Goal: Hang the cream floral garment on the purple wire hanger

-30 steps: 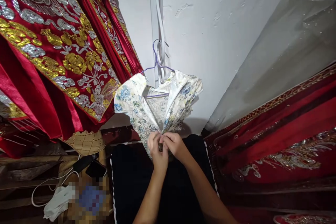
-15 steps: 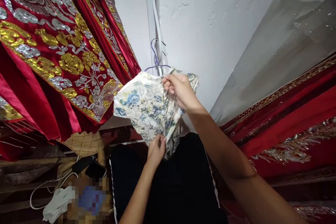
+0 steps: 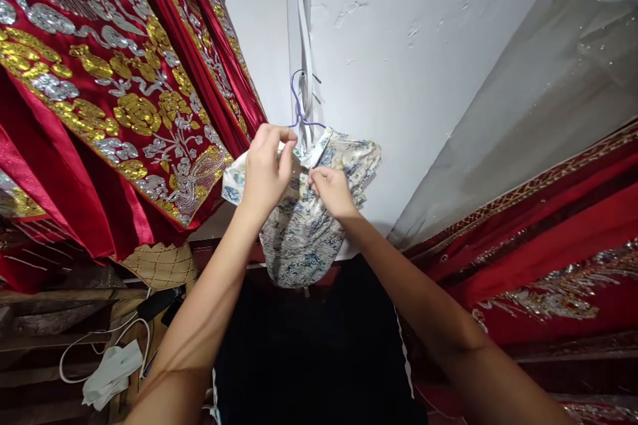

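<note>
A cream floral short-sleeved shirt (image 3: 304,246) with blue and green flowers hangs by a purple hanger (image 3: 299,103) against the wall. My left hand (image 3: 266,169) is raised at the collar on its left side, thumb and index finger closed on the collar edge, the wrist covering part of that shoulder. My right hand (image 3: 331,189) pinches the front of the shirt just below the neckline. Between the two hands the neck opening is pulled a little apart. The fabric right under my fingertips is mostly hidden.
Red garments with gold and silver embroidery (image 3: 139,113) hang at left. More red beaded cloth (image 3: 553,239) and sheer sparkly fabric (image 3: 588,60) are at right. White cables (image 3: 304,20) run down the wall (image 3: 389,46). A white tissue (image 3: 112,372) lies at lower left.
My left hand has moved up from the shirt's lower front to the collar. My right hand has come slightly down the front from the neckline. The lower front has fallen together.
</note>
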Demonstrator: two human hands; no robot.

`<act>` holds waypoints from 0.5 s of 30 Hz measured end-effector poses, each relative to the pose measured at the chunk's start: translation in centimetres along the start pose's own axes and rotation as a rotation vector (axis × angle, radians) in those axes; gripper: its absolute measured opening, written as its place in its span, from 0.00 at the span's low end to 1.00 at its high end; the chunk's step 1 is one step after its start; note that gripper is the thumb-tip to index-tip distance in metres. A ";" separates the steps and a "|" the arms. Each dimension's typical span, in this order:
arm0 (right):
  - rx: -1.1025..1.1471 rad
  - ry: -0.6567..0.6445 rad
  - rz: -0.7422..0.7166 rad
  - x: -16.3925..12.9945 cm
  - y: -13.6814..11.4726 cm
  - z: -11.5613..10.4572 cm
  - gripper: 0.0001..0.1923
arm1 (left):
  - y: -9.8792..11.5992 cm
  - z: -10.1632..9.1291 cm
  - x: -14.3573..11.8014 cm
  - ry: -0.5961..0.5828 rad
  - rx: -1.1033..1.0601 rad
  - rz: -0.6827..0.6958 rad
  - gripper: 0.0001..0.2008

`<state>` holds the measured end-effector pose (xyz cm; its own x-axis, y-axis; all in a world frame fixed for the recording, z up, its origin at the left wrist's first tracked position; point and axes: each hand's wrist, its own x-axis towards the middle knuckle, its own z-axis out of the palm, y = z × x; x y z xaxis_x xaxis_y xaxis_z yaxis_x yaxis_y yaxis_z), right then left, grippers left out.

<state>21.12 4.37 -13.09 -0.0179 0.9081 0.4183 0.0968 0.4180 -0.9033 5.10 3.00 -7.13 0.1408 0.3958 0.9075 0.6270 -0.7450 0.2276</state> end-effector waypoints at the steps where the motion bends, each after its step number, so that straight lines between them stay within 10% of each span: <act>1: 0.041 0.022 0.002 -0.1 0.6 -0.1 0.10 | -0.1 -0.3 0.0 -0.040 0.007 0.013 0.05; 8: 0.075 -0.041 -0.120 0.6 -1.8 -0.4 0.09 | 0.1 0.9 0.4 -0.283 -0.030 0.061 0.07; 12: -0.084 -0.082 -0.029 0.6 0.5 -0.1 0.11 | -1.1 -0.1 0.7 0.068 -0.087 -0.080 0.07; 15: -0.110 -0.154 0.089 -0.9 2.8 -0.5 0.12 | -4.5 -2.5 -0.6 0.450 -0.360 -0.443 0.05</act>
<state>21.92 4.72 -15.91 -0.1553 0.9380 0.3098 0.2129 0.3380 -0.9168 0.29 4.80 -7.81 -0.4453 0.4999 0.7428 0.2500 -0.7272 0.6393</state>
